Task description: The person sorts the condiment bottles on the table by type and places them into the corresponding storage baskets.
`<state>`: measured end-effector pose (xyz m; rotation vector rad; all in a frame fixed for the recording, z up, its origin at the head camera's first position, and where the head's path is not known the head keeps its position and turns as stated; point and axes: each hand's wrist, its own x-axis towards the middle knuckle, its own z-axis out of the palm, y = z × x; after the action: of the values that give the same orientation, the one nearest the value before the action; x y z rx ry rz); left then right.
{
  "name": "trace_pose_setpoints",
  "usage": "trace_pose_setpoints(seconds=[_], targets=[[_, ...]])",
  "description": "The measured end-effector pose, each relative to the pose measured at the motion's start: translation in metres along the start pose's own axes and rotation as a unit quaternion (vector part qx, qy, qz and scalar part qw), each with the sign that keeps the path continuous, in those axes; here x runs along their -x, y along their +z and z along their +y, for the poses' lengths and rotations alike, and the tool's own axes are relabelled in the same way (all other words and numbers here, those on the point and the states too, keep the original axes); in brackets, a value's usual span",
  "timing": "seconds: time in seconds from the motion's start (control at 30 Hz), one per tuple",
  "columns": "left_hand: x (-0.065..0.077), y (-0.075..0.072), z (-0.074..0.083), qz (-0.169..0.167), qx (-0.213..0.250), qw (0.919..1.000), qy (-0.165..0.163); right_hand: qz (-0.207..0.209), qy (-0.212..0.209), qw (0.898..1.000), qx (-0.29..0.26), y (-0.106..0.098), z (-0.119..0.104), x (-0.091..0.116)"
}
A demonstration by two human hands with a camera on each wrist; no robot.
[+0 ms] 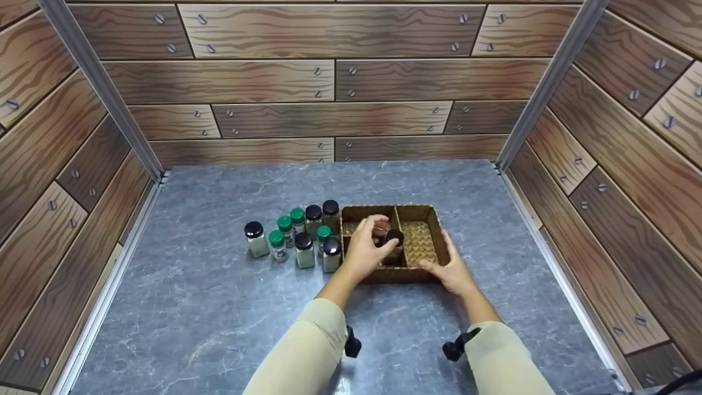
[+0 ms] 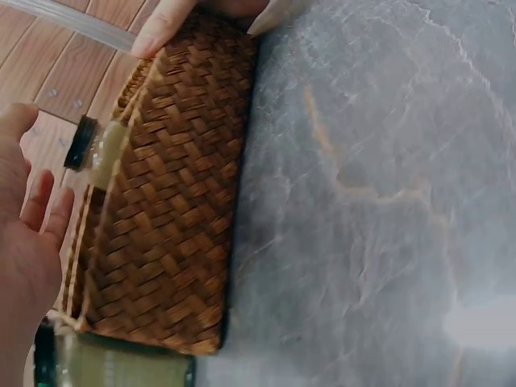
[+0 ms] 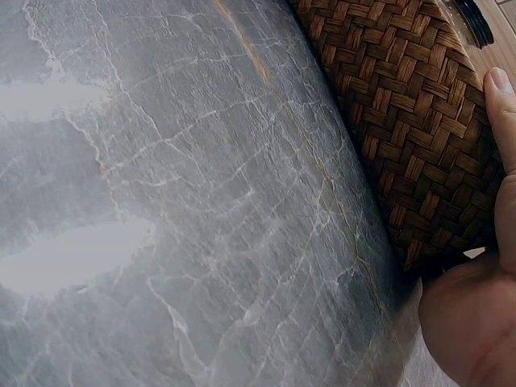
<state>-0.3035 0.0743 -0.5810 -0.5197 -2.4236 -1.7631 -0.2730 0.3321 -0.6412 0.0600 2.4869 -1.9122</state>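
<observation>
A woven brown basket (image 1: 406, 275) with dividers sits on the table. One black-capped spice jar (image 1: 394, 237) stands in its front middle compartment, the cap above the rim. My left hand (image 1: 366, 247) hovers over the basket's left part, fingers spread around that jar. In the left wrist view a gap shows between the hand (image 2: 28, 250) and the jar (image 2: 105, 153). With the thumb over the front rim and fingers along the right side, my right hand (image 1: 455, 274) grips the basket's front right corner. In the right wrist view its thumb lies against the woven wall (image 3: 411, 113).
Left of the basket stand several spice jars: black-capped ones such as the outermost jar (image 1: 256, 240), and green-capped ones such as a smaller jar (image 1: 278, 246). The closest jar (image 1: 331, 255) is beside the basket's left wall. Wood-patterned panels (image 1: 334, 82) enclose the grey marbled table (image 1: 219, 318).
</observation>
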Motion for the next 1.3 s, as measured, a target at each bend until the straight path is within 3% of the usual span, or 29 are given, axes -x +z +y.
trace_pose_setpoints(seconds=[0.37, 0.63, 0.97, 1.2, 1.3], targets=[[0.001, -0.03, 0.008, -0.021, -0.047, 0.9965, 0.066, -0.004, 0.002, 1.0, 0.005, 0.0, 0.002, -0.002], [0.004, -0.053, 0.016, -0.039, -0.064, 0.9958, 0.054, 0.0, -0.003, 1.0, 0.023, -0.002, 0.002, -0.002], [0.006, -0.075, 0.01, -0.008, -0.047, 0.9978, 0.046, -0.001, -0.007, 1.0, -0.001, 0.001, 0.002, -0.002], [0.01, -0.088, 0.008, 0.004, -0.038, 0.9977, 0.056, -0.004, 0.0, 0.999, 0.034, -0.001, 0.0, 0.0], [0.012, -0.095, 0.009, 0.008, -0.034, 0.9978, 0.056, -0.004, -0.002, 1.0, 0.02, -0.001, 0.0, -0.001]])
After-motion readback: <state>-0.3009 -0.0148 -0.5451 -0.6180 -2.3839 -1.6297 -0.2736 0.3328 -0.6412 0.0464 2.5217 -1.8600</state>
